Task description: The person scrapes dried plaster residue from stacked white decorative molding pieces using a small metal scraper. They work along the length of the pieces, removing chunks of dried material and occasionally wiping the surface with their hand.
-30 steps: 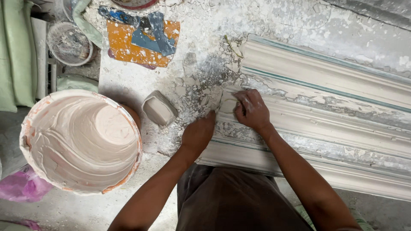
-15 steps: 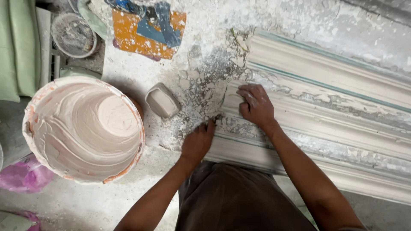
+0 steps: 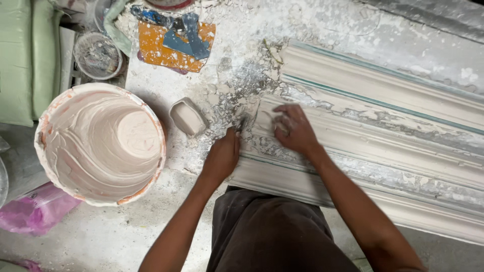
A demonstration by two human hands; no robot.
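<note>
— What are the hands doing at the centre of the frame?
— The right hand (image 3: 295,132) lies flat, fingers spread, on the long white moulding (image 3: 383,126) that runs across the right half. The left hand (image 3: 222,157) is closed around a small tool (image 3: 243,122), its tip at the moulding's left end.
— And nearby?
— A small cup (image 3: 188,117) stands just left of the hands on the dusty table (image 3: 242,30); a big bucket (image 3: 101,143) of pale paste stands at the left.

Plaster-dusted workbench (image 3: 242,30), grey dusty floor (image 3: 101,236), green cushion (image 3: 22,60).
</note>
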